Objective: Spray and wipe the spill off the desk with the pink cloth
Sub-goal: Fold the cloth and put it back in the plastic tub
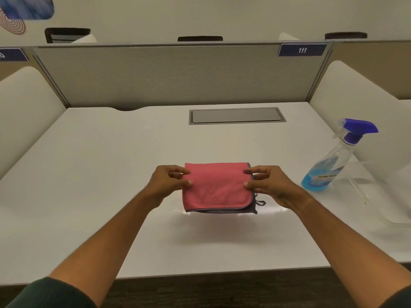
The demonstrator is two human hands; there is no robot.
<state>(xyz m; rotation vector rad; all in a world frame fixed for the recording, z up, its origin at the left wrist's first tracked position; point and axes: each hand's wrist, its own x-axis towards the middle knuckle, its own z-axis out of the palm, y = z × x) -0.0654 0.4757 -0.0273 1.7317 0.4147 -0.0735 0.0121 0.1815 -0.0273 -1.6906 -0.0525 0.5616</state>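
While both hands are pinching its side edges, the pink cloth, folded and trimmed in grey, is hanging just above the middle of the desk, nearer the front edge than the back. The left hand is gripping the cloth's left edge between thumb and curled fingers; the right hand is doing the same on the right edge, where loose grey threads are dangling at the lower corner. A soft shadow is lying on the white surface below the cloth, and a faint wet sheen is showing beside its lower edge. Both bare forearms are reaching in from the front edge, with dark green sleeves pushed up at the bottom corners. Well to the right, near the desk's right edge, a clear spray bottle with a blue trigger head and blue liquid is standing upright. Toward the back edge, a grey cable hatch is sitting flush in the surface, below a partition bearing a blue sign reading 111.
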